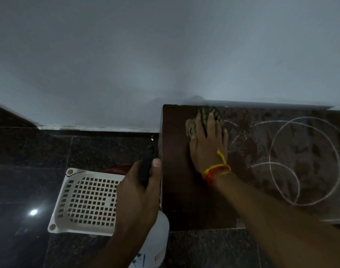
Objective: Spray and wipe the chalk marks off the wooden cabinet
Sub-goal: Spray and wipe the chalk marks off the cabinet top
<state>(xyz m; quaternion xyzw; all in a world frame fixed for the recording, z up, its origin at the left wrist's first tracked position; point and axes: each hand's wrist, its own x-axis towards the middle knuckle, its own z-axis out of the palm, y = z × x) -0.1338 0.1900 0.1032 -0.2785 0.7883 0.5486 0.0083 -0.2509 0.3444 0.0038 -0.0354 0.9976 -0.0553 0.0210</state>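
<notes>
Wiping step: right hand pressing flat, fingers straight, on crumpled greenish cloth at dark wooden cabinet top's far left; left hand gripping white spray bottle. Next, likely: sweeping right across white chalk loops.

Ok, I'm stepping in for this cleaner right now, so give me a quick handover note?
Left hand grips the spray bottle beside the cabinet's left edge.
Right hand presses the cloth flat on the cabinet top, near its far left.
Done: the left part looks free of chalk.
Left: the chalk loops to the right, and faint arcs beside the cloth.
</notes>
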